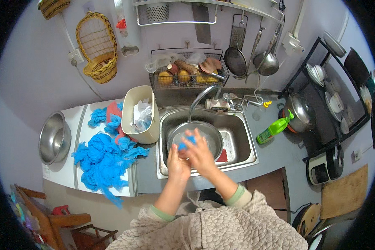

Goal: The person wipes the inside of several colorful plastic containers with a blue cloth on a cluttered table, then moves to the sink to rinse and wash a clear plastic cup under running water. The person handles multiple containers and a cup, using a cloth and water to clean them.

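Observation:
Over the near edge of the stainless steel sink (248, 157), my left hand (178, 164) and my right hand (201, 153) are close together, with a small blue piece (187, 142) between them. Motion blurs the fingers, so which hand grips it is hard to tell. Beneath and beyond them a round metal basin (214, 134) sits in the sink, under the curved faucet (203, 93). A red piece (222, 155) lies on the sink floor beside the basin. Crumpled blue mesh fabric (104, 156) is heaped to the left, with some red fabric (113, 112).
A cream bin (154, 128) holding plastic bags stands left of the sink. A steel bowl (57, 140) is farther left. To the right are a green bottle (273, 129), a lidded pot (301, 112) and a black dish rack (318, 150). A wire basket (189, 82) hangs behind.

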Demonstrator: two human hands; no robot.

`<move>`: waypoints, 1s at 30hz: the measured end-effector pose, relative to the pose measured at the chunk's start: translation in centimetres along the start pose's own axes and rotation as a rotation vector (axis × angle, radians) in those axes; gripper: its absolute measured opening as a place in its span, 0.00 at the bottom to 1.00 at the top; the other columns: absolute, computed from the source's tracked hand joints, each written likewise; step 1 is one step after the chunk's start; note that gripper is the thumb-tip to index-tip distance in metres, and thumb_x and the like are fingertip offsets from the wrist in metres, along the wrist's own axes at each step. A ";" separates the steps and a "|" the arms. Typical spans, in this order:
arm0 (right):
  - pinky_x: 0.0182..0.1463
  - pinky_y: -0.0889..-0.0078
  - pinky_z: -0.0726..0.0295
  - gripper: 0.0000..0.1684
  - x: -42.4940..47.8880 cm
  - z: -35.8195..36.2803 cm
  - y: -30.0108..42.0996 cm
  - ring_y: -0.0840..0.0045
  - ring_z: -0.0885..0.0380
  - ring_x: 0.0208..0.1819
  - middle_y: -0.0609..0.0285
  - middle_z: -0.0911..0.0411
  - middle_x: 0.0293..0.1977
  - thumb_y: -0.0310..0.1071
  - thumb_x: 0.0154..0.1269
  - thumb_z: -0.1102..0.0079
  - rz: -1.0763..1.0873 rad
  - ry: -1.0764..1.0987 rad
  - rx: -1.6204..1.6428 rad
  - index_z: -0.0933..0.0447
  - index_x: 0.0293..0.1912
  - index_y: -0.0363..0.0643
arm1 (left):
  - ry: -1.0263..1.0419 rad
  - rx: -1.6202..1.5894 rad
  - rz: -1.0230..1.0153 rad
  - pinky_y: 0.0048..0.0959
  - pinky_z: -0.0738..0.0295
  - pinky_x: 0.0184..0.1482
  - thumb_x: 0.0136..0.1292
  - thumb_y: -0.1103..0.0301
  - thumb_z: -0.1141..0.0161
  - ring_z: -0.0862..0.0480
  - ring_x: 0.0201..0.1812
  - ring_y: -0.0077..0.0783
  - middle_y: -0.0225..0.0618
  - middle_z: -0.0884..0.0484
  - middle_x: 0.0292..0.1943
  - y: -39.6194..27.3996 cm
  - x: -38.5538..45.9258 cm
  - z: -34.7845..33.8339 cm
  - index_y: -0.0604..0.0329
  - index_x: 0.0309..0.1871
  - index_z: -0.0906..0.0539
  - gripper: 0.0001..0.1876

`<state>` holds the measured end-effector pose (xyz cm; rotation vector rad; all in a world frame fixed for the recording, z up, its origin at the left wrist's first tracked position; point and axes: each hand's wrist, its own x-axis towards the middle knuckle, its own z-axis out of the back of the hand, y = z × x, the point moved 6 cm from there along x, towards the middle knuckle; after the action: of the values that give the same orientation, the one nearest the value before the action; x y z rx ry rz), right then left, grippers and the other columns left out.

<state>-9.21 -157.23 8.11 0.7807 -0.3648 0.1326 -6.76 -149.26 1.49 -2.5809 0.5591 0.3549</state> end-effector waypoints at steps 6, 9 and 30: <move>0.68 0.56 0.51 0.23 3.3 2.3 -1.3 0.53 0.52 0.69 0.51 0.38 0.62 0.41 0.67 0.58 -0.079 -0.090 0.321 0.31 0.59 0.46 | 0.063 0.108 -0.014 0.40 0.30 0.49 0.69 0.54 0.55 0.22 0.41 0.31 0.32 0.24 0.41 0.5 -0.3 0.1 0.50 0.44 0.29 0.12; 0.68 0.49 0.51 0.22 0.9 0.6 -0.9 0.55 0.53 0.70 0.54 0.39 0.63 0.40 0.64 0.53 0.074 -0.099 0.013 0.30 0.58 0.51 | 0.040 -0.064 0.118 0.46 0.33 0.58 0.69 0.52 0.57 0.25 0.54 0.38 0.38 0.26 0.53 0.3 0.2 0.0 0.49 0.55 0.31 0.17; 0.52 0.75 0.29 0.21 2.6 2.2 -4.7 0.74 0.26 0.50 0.52 0.24 0.48 0.41 0.67 0.53 -0.270 -0.082 0.505 0.28 0.55 0.39 | 0.031 -0.043 0.098 0.50 0.31 0.55 0.70 0.53 0.59 0.28 0.57 0.40 0.39 0.29 0.56 -0.1 -0.5 -1.7 0.54 0.59 0.33 0.21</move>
<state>-6.15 -162.14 7.35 1.3295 -0.3024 -0.0660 -6.92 -149.88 3.21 -2.6104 0.6988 0.3635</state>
